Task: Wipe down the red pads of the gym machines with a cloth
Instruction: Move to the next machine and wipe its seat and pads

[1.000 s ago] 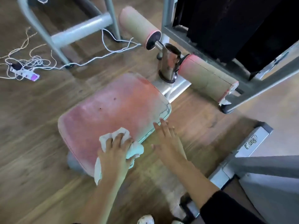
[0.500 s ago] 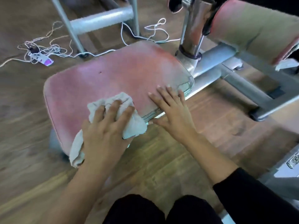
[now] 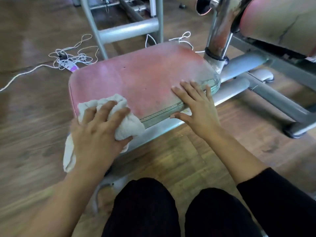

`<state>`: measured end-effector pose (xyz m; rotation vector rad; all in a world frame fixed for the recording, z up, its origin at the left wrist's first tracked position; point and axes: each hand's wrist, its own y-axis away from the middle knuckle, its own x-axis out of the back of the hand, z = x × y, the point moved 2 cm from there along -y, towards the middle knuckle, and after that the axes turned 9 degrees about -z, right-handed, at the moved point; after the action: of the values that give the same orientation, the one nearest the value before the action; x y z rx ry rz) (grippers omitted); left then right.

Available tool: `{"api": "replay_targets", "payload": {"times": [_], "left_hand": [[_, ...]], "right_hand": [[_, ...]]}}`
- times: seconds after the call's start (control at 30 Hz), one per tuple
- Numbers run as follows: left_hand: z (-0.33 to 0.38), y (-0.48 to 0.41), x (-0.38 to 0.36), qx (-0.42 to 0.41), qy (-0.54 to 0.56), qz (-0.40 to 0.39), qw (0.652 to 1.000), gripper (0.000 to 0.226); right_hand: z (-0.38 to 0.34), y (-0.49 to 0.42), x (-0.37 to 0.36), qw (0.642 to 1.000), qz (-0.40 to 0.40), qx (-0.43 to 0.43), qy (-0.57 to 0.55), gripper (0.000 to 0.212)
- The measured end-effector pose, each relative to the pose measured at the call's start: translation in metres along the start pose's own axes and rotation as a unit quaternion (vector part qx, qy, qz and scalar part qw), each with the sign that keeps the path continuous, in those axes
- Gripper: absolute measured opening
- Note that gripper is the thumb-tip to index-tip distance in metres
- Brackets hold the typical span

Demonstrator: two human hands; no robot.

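Note:
A worn, dusty red seat pad [image 3: 142, 77] lies low in front of me on a grey metal frame. My left hand [image 3: 97, 132] presses a crumpled off-white cloth [image 3: 126, 122] onto the pad's near left corner, the thumb curled under the bunched fabric; part of the cloth hangs down past the edge. My right hand [image 3: 196, 106] lies flat with spread fingers on the pad's near right edge. A red roller pad [image 3: 277, 19] sits at the upper right.
A chrome post [image 3: 220, 31] rises just behind the seat. Grey frame tubes [image 3: 266, 98] run along the wooden floor to the right. White cables and a power strip [image 3: 68, 63] lie on the floor at the left. Another grey frame [image 3: 128, 29] stands behind. My knees are at the bottom.
The view has come lower and closer to the seat. My left hand with the cloth has stayed at the near left corner, and my right hand has settled flat on the pad's near right edge.

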<state>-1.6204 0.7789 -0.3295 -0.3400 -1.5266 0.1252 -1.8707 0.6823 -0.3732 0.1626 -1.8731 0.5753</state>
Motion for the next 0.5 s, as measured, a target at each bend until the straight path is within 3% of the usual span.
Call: {"api": "replay_targets", "payload": {"times": [0.23, 0.4, 0.5], "left_hand": [[0.054, -0.036, -0.01, 0.031, -0.077, -0.045, 0.996, 0.075], [0.016, -0.011, -0.002, -0.002, -0.039, 0.005, 0.999, 0.065], [-0.002, -0.002, 0.0, 0.008, -0.047, 0.016, 0.999, 0.071]], "right_hand": [[-0.001, 0.001, 0.0, 1.0, 0.006, 0.002, 0.024, 0.077], [0.008, -0.002, 0.006, 0.999, -0.009, 0.017, 0.051, 0.08], [0.017, -0.002, 0.009, 0.998, -0.011, 0.019, 0.062, 0.079]]}}
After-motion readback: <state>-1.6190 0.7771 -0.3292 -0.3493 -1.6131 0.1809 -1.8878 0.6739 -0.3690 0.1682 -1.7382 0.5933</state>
